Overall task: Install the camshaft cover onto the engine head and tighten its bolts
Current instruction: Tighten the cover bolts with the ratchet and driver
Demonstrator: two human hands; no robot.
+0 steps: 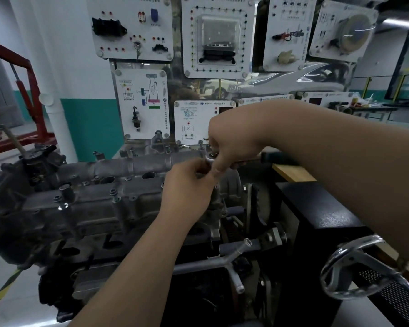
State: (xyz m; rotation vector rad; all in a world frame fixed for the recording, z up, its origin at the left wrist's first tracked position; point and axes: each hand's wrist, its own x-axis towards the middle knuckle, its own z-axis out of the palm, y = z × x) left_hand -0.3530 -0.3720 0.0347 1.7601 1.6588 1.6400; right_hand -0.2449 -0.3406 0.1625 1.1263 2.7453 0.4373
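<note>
Head view shows our right hand curled round the ratchet and our left hand pinching the socket beneath it, at the right end of the cover seated on the engine — a crooked socket could, we judge, slip off the bolt.

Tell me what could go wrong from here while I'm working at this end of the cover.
The left hand pinches just under the ratchet head, which the right hand grips; a slip could nip its fingers. The hands hide what the ratchet sits on, so a crooked fit might go unnoticed. Several bolts stand raised along the cover, so fully tightening this end first may seat it unevenly.
</note>
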